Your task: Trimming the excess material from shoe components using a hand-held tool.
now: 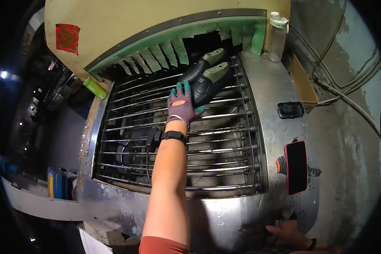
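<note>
On the steel roller rack (224, 146), the gloved left hand (181, 106) had its fingers (183, 89) curled against the nearer dark shoe (207, 82), seemingly gripping it. Both shoes lay side by side, long axes pointing up-right toward the green flap curtain (173, 46). A red square sticker (67, 38) sat upper left. The bare right hand (288, 235) rested at the machine's lower edge, fingers half hidden.

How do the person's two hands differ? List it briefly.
The left hand wears a purple and green glove and reaches up to the dark shoes on the metal rack. The right hand is bare and rests low on the machine's steel edge. Both wear a dark wristband.
</note>
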